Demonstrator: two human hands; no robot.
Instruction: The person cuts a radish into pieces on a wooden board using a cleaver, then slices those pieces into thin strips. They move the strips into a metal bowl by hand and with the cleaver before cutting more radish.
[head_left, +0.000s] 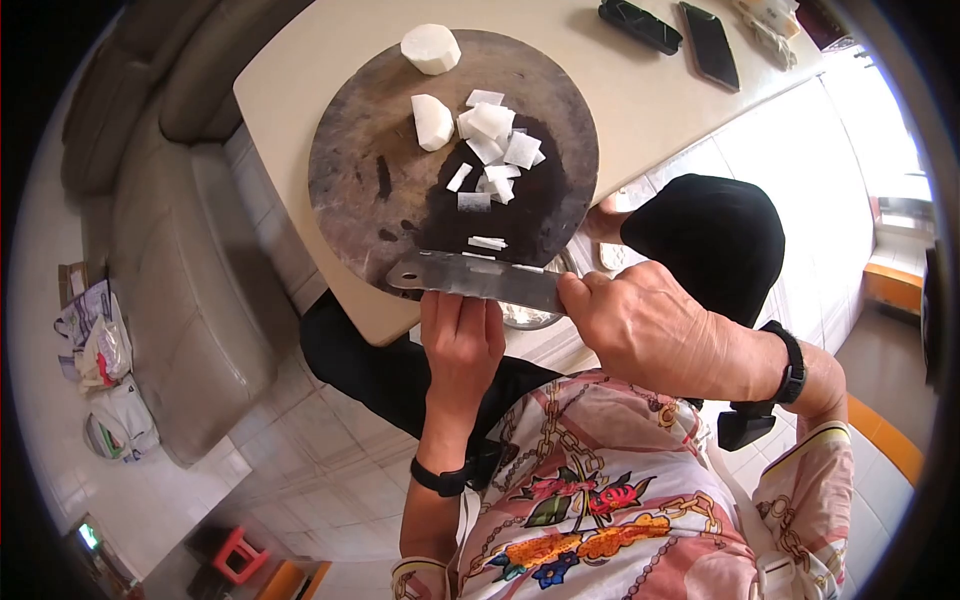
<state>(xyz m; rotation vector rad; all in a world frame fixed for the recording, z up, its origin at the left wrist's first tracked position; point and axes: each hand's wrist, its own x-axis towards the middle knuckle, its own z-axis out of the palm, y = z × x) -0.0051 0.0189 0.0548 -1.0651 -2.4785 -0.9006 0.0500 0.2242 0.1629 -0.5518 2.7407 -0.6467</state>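
My right hand (640,320) is closed round the handle end of a cleaver (475,280), whose blade lies crosswise over the near edge of a round wooden chopping board (350,150). Against the blade's near side are the fingers of my left hand (462,335), pressed together, with their tips hidden at the blade. Thin white strips (487,243) lie just beyond the blade. Farther back on the board is a loose pile of thin white vegetable slices (490,125). Beside it sit a cut white chunk (432,122) and a larger peeled piece (430,49).
Under the board's near edge, a metal bowl (530,318) shows in part, with white bits in it. The table (275,95) also holds a phone (708,45) and a black case (641,25). A leather sofa (200,290) stands at the left, a red stool (240,553) below.
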